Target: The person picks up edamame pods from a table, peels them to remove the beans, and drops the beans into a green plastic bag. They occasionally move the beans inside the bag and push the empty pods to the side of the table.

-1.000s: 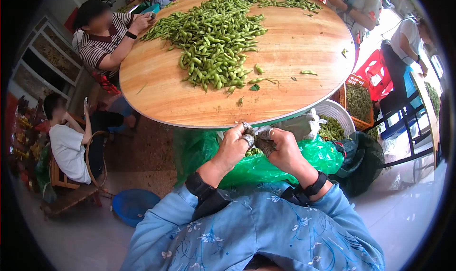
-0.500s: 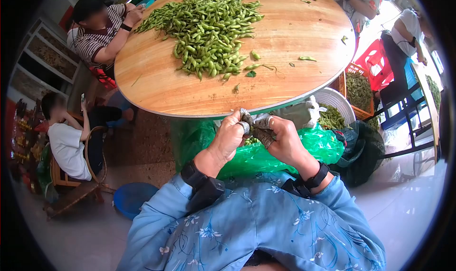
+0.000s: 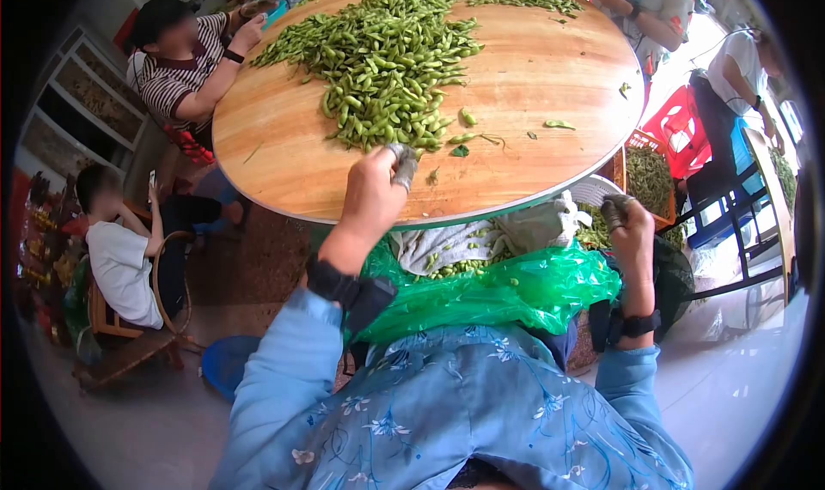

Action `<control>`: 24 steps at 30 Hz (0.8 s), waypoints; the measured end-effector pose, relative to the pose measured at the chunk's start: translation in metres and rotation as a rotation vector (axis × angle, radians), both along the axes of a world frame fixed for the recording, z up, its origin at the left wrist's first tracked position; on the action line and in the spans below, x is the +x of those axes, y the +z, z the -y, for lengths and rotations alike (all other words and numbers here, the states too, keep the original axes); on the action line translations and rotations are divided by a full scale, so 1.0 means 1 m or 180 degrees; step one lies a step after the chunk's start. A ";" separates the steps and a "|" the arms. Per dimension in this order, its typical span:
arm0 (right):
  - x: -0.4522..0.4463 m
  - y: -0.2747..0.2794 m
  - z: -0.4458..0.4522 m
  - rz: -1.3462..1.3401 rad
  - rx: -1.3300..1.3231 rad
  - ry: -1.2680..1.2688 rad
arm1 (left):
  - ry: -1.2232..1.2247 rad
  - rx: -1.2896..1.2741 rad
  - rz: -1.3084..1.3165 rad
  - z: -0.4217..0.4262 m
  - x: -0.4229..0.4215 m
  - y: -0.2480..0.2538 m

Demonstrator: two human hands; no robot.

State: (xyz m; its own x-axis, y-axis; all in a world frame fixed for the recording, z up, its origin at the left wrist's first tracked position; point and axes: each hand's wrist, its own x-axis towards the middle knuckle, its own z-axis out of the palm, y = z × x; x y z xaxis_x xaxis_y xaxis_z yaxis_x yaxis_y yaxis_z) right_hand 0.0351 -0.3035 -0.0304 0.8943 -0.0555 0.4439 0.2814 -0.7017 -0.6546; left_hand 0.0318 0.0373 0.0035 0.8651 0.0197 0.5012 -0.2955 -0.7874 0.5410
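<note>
A large heap of green pods (image 3: 387, 78) covers part of the round wooden table (image 3: 533, 86). My left hand (image 3: 378, 181), with wrapped fingertips, reaches over the table's near edge to the bottom of the heap; its fingers are bent together, and what they hold is hidden. Off to the right, my right hand (image 3: 630, 228) is closed beside a white basket (image 3: 597, 189) of pods; anything in it is too small to make out. Below the table edge, shelled beans (image 3: 460, 268) lie on a pale cloth (image 3: 421, 248) beside green plastic (image 3: 481, 297) across my lap.
An orange crate (image 3: 649, 181) of pods stands at the right, near a black chair frame. A blue basin (image 3: 228, 361) is on the floor at the left. One person (image 3: 185, 60) sits at the table's left side, another (image 3: 125, 249) lower left; others are at the right.
My hands were together over the green plastic and have parted. The left moved forward to the heap on the table, the right moved outward to the basket. The cloth and beans are now uncovered.
</note>
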 end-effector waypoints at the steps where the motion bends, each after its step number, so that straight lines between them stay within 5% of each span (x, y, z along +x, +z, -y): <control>1: -0.001 0.003 -0.011 -0.0126 0.0197 0.0186 | -0.0010 0.0003 0.0012 -0.006 0.015 -0.006; 9: -0.021 0.023 -0.102 -0.1141 0.1741 0.1697 | 0.0113 0.0871 -0.0068 -0.006 0.026 -0.006; 18: -0.007 0.040 -0.145 -0.2036 0.2730 0.2295 | -0.0305 0.0342 0.0417 0.032 -0.035 0.018; 22: -0.010 0.044 -0.149 -0.1702 0.3191 0.2694 | -0.0531 -0.0305 0.0110 0.038 -0.045 0.011; 24: -0.015 0.041 -0.150 -0.1502 0.3103 0.2637 | -0.0812 -0.2073 -0.0470 0.043 -0.046 0.010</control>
